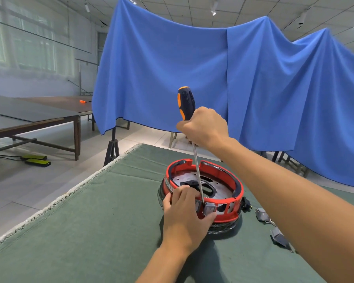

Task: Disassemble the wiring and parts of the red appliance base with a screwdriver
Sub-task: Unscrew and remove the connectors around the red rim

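The red appliance base, a round ring with a metal plate inside, stands on the green cloth-covered table. My right hand grips a screwdriver with a black and orange handle low on the handle. Its long shaft slants down into the base, and the tip meets a grey part on the near rim. My left hand holds the near left rim of the base, with fingers over the edge and the thumb under the grey part.
Two grey removed pieces lie on the cloth to the right of the base, partly behind my right forearm. A black plug sits against the base's right side. A blue sheet hangs behind the table. Wooden tables stand at the left.
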Demonstrator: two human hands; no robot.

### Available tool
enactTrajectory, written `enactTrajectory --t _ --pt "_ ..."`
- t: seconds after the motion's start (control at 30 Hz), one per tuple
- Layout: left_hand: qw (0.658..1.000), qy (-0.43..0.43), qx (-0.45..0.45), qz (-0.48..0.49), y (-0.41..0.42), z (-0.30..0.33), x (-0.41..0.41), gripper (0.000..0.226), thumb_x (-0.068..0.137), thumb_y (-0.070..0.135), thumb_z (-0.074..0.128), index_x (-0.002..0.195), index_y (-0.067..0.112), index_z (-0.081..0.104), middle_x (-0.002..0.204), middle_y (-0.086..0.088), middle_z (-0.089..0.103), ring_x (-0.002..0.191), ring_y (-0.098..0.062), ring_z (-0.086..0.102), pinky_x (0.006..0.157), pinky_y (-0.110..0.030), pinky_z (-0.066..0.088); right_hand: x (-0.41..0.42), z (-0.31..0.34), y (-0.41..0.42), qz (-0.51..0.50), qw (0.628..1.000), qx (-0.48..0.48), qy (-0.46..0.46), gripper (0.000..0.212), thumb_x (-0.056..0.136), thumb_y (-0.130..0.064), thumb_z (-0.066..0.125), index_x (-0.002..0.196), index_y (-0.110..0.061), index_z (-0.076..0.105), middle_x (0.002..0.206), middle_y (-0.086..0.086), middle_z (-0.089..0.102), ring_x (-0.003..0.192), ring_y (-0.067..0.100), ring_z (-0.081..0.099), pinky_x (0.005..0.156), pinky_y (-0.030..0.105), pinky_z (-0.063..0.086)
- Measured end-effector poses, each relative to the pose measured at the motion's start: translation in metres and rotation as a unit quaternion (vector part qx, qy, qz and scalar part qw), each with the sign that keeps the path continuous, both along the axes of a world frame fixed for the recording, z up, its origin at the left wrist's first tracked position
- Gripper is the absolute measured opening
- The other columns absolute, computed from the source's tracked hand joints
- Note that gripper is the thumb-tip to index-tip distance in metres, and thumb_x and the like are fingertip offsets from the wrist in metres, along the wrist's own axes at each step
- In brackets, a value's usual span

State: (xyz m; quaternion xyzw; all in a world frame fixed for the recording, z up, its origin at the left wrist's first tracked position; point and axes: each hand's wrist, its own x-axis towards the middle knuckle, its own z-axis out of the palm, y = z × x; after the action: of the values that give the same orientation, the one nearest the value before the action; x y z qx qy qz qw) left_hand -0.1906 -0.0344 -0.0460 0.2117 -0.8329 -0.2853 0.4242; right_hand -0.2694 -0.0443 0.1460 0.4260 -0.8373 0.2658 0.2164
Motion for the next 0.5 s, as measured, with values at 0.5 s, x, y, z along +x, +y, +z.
enactTrajectory --t 0.5 --pt "0.999 0.017 -0.041 -0.013 0.003 0.003 0.007 0.034 0.077 0.041 0.071 0.102 0.024 0.055 0.105 0.014 0.051 0.109 -0.009 0.046 0.104 -0.043 0.032 0.001 -0.012 0.135 -0.004 0.938 -0.346 -0.013 0.030 0.060 -0.026 0.051 0.053 -0.008 0.028 0.051 0.023 0.042 0.048 0.032 0.045 0.049 0.042 0.045"
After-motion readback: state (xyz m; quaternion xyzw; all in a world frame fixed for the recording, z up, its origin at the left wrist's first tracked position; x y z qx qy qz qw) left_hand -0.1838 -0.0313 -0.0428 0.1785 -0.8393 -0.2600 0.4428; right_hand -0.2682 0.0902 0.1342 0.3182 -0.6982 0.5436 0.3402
